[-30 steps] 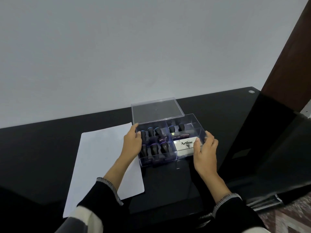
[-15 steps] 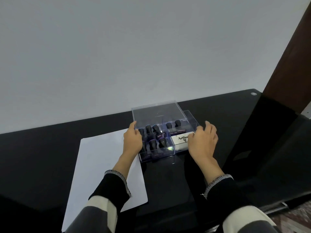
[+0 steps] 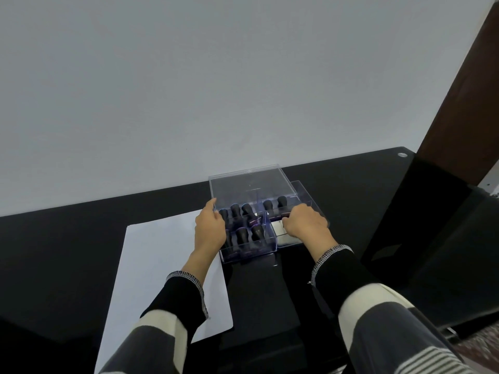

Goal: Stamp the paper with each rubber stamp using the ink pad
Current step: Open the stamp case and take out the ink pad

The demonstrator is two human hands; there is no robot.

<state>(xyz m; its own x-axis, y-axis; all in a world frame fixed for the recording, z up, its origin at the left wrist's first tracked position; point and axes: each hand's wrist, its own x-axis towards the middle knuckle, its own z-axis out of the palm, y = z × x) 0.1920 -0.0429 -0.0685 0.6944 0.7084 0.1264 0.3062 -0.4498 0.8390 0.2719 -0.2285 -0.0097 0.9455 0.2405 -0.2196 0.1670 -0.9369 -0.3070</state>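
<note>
A clear plastic stamp box stands on the black desk with its lid tipped open behind it. Several black-handled rubber stamps stand in its left compartments, and two more at the back right. A silver ink pad tin lies in the front right compartment. My left hand grips the box's left wall, thumb at the back corner. My right hand reaches into the right compartment, fingers curled over the tin and hiding most of it. A white paper sheet lies left of the box.
The glossy black desk runs against a pale wall. Its right part drops to a darker lower surface, and a brown wooden panel rises at the far right. Patterned floor shows at the bottom right corner.
My right hand has moved from the box's right wall inward, over the ink pad tin. The left hand stays on the left wall. The view has tilted slightly.
</note>
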